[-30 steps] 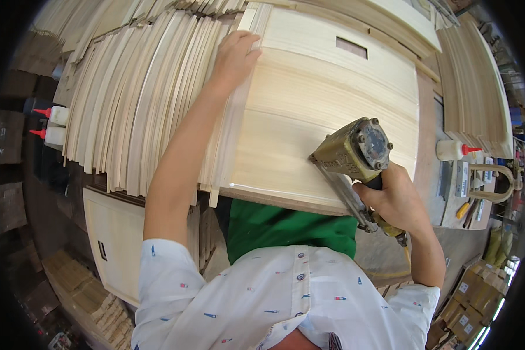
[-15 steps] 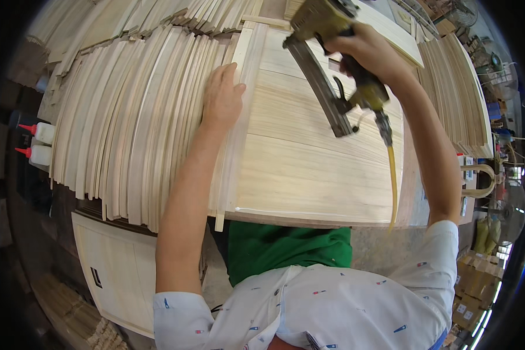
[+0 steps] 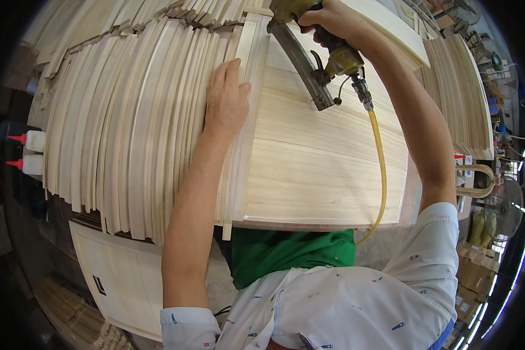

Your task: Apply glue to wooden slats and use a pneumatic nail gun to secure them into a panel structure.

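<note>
My right hand (image 3: 339,24) is wrapped round the handle of a pneumatic nail gun (image 3: 300,61), raised over the far part of a pale wooden panel (image 3: 326,169). The gun's nose is near the far left corner of the panel, partly cut off by the picture's upper edge. From its handle end a yellow air hose (image 3: 382,169) curves down past the panel's near edge. My left hand (image 3: 224,104) lies over a light wooden strip (image 3: 241,166) along the panel's left edge, fingers stretched forward and thumb apart. A white line, perhaps glue, shows along the near edge.
Stacked wooden strips (image 3: 119,128) crowd the left side. Two white bottles with red tips (image 3: 34,153) stand beyond them. More panels (image 3: 458,99) are piled at the right. A framed panel (image 3: 119,274) leans below the bench at left. Cardboard boxes (image 3: 475,271) and a fan (image 3: 507,204) are at right.
My right hand has carried the nail gun left and farther away, toward the panel's left edge. The hose has swung with it. My left hand stays on the strip.
</note>
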Available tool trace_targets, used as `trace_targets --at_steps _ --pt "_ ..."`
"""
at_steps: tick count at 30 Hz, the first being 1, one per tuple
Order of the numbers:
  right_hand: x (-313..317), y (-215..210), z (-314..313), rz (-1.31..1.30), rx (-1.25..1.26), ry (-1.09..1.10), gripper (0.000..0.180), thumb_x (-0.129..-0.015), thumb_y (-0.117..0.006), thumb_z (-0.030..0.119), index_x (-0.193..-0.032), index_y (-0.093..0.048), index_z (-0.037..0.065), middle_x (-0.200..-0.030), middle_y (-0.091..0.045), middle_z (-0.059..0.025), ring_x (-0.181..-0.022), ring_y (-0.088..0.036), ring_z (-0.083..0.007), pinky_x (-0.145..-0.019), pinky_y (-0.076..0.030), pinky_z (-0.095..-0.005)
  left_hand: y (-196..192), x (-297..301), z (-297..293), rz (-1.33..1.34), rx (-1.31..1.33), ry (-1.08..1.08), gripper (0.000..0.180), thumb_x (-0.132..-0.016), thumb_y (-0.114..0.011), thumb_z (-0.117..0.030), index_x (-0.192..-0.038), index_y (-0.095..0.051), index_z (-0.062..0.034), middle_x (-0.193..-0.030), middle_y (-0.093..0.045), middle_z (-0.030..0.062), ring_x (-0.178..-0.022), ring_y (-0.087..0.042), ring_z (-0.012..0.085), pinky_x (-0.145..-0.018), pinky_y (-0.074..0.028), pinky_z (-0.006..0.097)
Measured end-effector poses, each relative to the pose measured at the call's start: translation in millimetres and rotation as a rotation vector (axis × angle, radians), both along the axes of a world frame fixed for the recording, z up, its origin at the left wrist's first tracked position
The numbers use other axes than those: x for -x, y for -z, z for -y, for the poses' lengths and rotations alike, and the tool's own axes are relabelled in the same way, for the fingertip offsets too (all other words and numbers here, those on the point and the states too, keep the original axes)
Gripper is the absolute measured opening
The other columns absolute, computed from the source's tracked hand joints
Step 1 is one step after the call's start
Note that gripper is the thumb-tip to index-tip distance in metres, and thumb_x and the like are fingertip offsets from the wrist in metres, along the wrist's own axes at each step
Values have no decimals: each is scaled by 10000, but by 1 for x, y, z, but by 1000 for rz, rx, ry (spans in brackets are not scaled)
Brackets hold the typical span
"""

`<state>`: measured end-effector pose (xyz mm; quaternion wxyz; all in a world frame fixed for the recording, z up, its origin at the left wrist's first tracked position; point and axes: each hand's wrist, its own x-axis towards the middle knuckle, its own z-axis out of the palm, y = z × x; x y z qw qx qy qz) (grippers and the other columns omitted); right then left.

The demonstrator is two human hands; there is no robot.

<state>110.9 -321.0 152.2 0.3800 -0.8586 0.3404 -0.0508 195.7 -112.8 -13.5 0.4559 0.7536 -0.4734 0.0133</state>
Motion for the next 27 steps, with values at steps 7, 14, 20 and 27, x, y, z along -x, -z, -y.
trace_targets --at_steps 7,14,20,27 --pt "0 7 5 39 -4 -25 188 -784 -641 127 -876 -681 -32 -673 -641 -77 -537 -611 -156 -496 -499 -297 -1 1 1 -15 13 13 481 -831 -617 -19 -1284 -469 47 -1266 -506 229 -1198 -466 392 -1026 -375 460" --pt "13 -5 -21 -88 70 -29 176 -786 -640 130 -842 -669 -34 -618 -616 -83 -523 -602 -159 -490 -491 -308 2 -1 -1 -11 -10 -5 466 -867 -577 -84 -1308 -479 33 -1304 -513 229 -1231 -472 387 -1051 -372 436" --pt "30 -10 -51 -142 51 -20 192 -790 -643 152 -810 -661 -39 -630 -623 -86 -554 -620 -167 -515 -487 -315 1 -1 0 -19 -38 -12 475 -866 -578 -87 -1315 -478 33 -1314 -511 226 -1246 -463 384 -1066 -360 434" --pt "51 -13 -62 -21 -63 -19 170 -774 -645 134 -813 -637 -31 -607 -587 -62 -515 -586 -145 -474 -468 -303 4 -3 0 3 -27 -7 479 -873 -578 -109 -1319 -474 32 -1318 -509 228 -1254 -457 382 -1073 -353 437"
